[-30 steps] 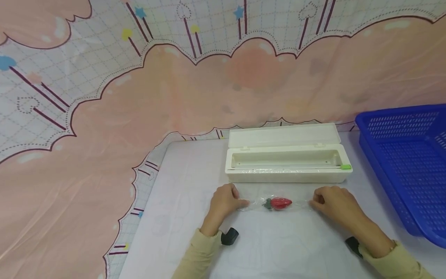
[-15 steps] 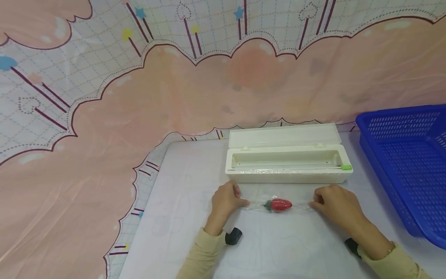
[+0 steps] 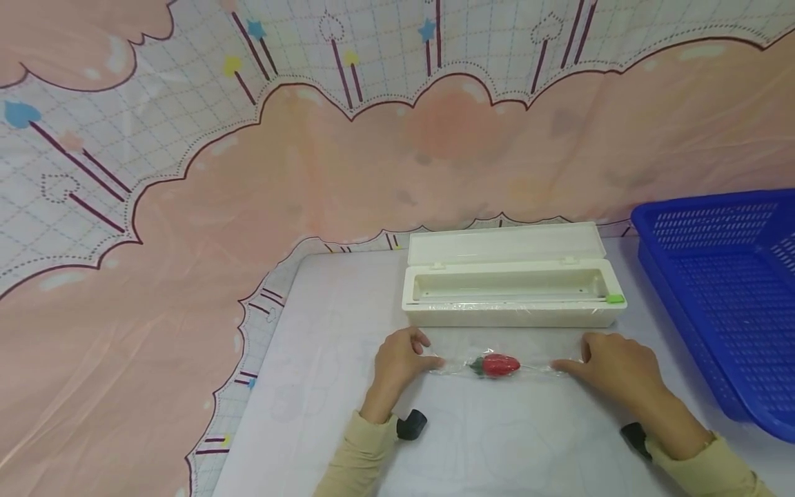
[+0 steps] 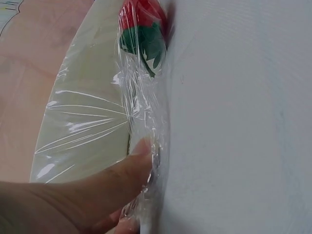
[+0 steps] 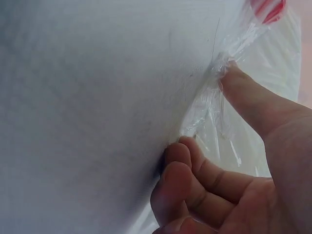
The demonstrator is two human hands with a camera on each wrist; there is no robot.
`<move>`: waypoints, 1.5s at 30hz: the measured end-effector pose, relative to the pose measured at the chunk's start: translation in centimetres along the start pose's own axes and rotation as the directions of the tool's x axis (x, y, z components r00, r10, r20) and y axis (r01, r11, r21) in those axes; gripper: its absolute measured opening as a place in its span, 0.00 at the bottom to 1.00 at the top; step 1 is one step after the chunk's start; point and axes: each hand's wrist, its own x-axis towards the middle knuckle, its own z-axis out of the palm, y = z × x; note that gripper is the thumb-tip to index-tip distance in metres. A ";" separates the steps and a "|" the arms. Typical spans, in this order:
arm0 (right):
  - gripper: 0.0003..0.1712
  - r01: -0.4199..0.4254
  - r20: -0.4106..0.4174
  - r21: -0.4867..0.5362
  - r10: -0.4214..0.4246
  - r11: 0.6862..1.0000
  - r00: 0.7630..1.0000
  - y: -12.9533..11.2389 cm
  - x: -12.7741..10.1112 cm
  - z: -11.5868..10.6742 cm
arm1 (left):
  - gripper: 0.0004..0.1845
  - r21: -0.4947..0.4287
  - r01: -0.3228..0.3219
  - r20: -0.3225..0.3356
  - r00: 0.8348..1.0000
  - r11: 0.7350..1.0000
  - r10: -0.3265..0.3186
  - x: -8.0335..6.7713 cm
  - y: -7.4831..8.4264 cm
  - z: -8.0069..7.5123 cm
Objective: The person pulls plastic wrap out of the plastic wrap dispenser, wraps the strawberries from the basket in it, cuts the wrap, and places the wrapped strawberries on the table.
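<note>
Your left hand (image 3: 402,359) rests on the white table (image 3: 323,331) with its fingertips pinching the left end of the cling film (image 3: 448,364); the left wrist view shows the thumb (image 4: 122,170) pressed against the bunched film. Your right hand (image 3: 615,373) lies on the table at the other end, its forefinger (image 5: 248,97) stretched out and pressing the twisted film tail down, while the other fingers curl loosely beside it; whether they grip any film, you cannot tell from these views. Between your hands lies the strawberry (image 3: 497,364), red with a green top, wrapped in the film and resting on the table, its green end pointing towards your left hand. Just behind it stands the cream film box (image 3: 515,304), its lid open and leaning back, with a green tab (image 3: 615,298) at its right end. A blue basket (image 3: 720,290) sits at the right edge of the table, well apart from your hands. A pink patterned cloth (image 3: 248,207) hangs behind.
</note>
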 end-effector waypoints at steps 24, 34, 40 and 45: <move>0.12 0.169 0.027 0.278 -0.184 0.946 0.983 2.0 0.7 0.5 | 0.09 -0.104 -0.117 0.126 0.984 0.988 0.130 0.2 -2.1 -0.8; 0.13 0.163 0.041 0.283 -0.182 0.945 0.983 2.1 0.7 0.5 | 0.08 -0.105 -0.108 0.138 0.983 0.989 0.122 0.1 -1.9 -0.9; 0.14 0.160 0.032 0.289 -0.177 0.944 0.984 2.2 0.6 0.5 | 0.08 -0.074 -0.103 0.140 0.984 0.992 0.113 -0.1 -1.3 -2.1; 0.13 0.164 0.027 0.295 -0.180 0.941 0.983 2.2 0.5 0.5 | 0.08 0.007 -0.082 0.050 0.995 0.997 0.082 -0.4 0.1 -3.7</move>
